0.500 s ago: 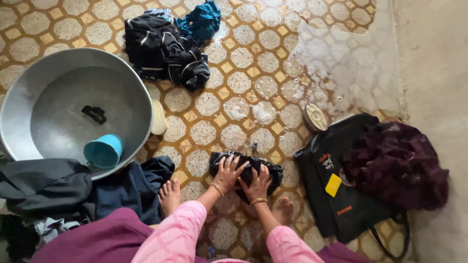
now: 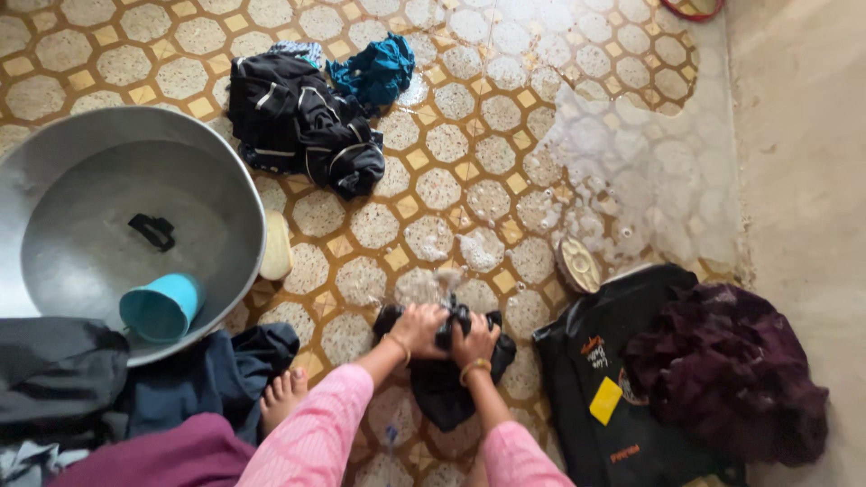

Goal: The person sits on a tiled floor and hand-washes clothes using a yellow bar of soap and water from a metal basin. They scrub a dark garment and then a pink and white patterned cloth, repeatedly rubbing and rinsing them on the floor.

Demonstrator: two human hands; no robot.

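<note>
Both hands clenched on wet black cloth [image 2: 448, 379] on tiled floor [image 2: 469, 117]: left hand [image 2: 418, 329], right hand [image 2: 473, 343] side by side, touching. Metal basin [image 2: 236, 180] with teal cup [image 2: 162, 307] lay well left; black bag [image 2: 631, 424] right.

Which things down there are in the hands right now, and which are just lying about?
In hand:
- black wet cloth, gripped by left hand and right hand
- soapy tiled floor under it

Lying about:
- metal basin with teal cup
- black striped clothes
- teal cloth
- black bag
- maroon garment
- soap bar
</note>
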